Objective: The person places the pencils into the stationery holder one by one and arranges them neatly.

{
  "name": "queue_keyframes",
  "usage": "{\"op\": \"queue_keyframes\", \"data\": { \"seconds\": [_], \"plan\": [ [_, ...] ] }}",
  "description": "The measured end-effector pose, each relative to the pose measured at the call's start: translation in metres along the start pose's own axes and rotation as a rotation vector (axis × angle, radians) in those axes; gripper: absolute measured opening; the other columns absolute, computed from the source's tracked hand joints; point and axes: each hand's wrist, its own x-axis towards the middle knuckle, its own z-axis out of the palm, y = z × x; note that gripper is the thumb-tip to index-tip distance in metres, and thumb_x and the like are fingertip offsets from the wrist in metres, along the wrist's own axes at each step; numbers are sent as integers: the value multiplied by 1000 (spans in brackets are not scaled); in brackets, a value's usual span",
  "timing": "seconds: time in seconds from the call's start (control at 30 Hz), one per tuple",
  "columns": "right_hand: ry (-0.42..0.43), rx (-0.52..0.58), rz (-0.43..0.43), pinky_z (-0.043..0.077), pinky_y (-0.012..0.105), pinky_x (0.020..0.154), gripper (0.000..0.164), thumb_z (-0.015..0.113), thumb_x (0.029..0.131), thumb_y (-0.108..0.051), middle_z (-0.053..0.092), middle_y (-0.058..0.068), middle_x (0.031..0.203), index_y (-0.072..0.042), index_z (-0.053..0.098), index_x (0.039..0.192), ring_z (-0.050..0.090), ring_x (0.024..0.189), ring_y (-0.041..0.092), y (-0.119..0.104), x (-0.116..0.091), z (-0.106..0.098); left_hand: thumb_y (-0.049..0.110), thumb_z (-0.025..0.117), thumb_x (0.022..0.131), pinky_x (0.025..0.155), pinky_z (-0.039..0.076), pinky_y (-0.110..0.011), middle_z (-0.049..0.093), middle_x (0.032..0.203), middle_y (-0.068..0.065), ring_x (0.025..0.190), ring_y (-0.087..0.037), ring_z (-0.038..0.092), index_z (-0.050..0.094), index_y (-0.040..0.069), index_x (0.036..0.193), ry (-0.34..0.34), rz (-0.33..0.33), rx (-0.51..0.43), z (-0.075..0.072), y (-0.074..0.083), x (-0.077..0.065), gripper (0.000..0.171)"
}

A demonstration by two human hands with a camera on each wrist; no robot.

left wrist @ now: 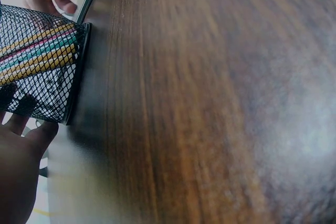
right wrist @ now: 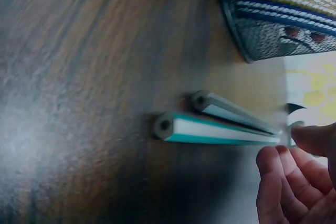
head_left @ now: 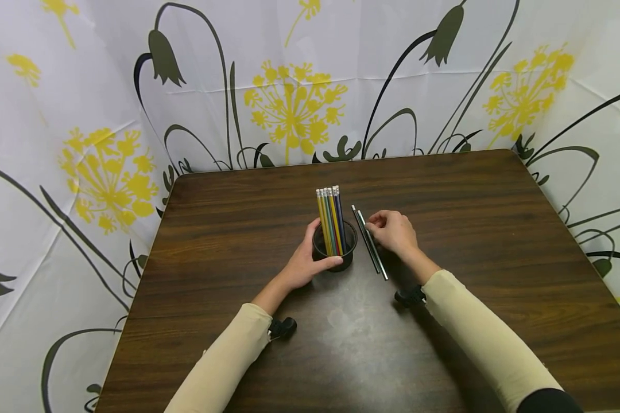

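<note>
A black mesh pencil cup (head_left: 347, 261) stands on the table, holding several pencils (head_left: 330, 221) with their eraser ends up. My left hand (head_left: 306, 258) grips the cup, its thumb across the near side and fingers around the left; the left wrist view shows that hand (left wrist: 21, 156) at the mesh. Right of the cup lie two loose pencils, a dark one (head_left: 364, 235) and a green one with a bright sheen (right wrist: 215, 131). Bent fingers of my right hand (head_left: 394, 232) are beside the green pencil's far end; thumb and fingertips look apart, and contact is unclear.
The brown wood-grain table (head_left: 227, 229) extends around both hands. Behind it hangs a white cloth (head_left: 382, 51) printed with yellow and grey-green flowers. Black wrist cameras (head_left: 283, 328) are strapped at both cuffs.
</note>
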Motion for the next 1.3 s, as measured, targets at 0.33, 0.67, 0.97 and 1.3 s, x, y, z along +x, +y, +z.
{"op": "queue_keyframes", "data": {
  "seconds": [0.33,0.67,0.97,1.3],
  "plan": [
    [-86,-81,16,47,42,73,24,74,87,-33,70,-1,85,-13,75,100,63,81,20,3,5,8,36,76,86,106,33,-51,45,141,-8,123,-24,48,11,36,154,0,-20,4,0,1,-1,94],
    [-96,-156,40,48,45,74,17,68,88,-29,71,-2,88,-16,76,97,64,85,21,0,7,5,36,76,86,106,34,-50,45,141,-8,122,-23,49,12,36,154,-1,-8,2,0,1,0,94],
    [-64,-319,58,50,51,75,19,71,84,-29,71,8,100,-18,74,99,66,90,32,-8,2,1,26,75,88,107,32,-50,44,143,-13,124,-27,48,9,27,156,-19,-18,1,0,0,1,95],
    [-70,-240,92,49,50,75,20,66,84,-27,72,3,97,-18,74,99,64,88,29,-8,5,-11,29,76,87,106,34,-51,46,139,-8,122,-24,49,12,35,154,3,-6,0,0,1,0,93]
  ]
}}
